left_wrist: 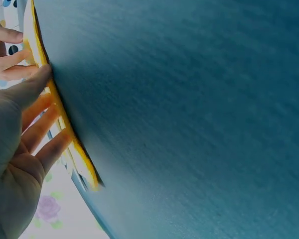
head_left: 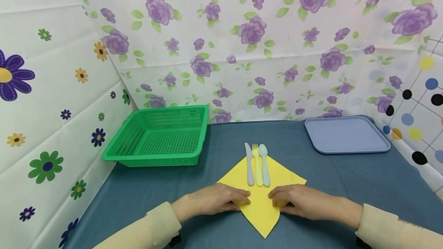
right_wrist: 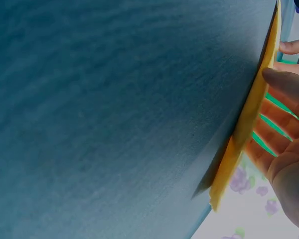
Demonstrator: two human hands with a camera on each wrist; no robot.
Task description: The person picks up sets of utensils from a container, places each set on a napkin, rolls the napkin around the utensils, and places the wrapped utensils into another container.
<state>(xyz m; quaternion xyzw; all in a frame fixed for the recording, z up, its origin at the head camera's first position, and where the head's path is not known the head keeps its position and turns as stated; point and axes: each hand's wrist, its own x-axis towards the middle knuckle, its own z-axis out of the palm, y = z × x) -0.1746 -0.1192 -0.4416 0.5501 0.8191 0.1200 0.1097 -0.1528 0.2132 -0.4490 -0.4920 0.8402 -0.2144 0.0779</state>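
Napkin [head_left: 262,206] bearing cutlery [head_left: 257,167] at the frame's lower centre is touched by left hand [head_left: 219,199] and right hand [head_left: 303,200], fingers loosely extended.

The head view looks forward and down from above, far enough back to span the dark blue cloth-covered counter [head_left: 149,187] from the green perforated plastic basket [head_left: 155,161] to the pale blue rectangular tray [head_left: 346,135]. Both wrist views sit low and close, tilted sideways, facing past the left fingers [left_wrist: 40,127] and right fingers [right_wrist: 279,118] respectively. All three share the yellow kite-shaped sheet [head_left: 257,212].
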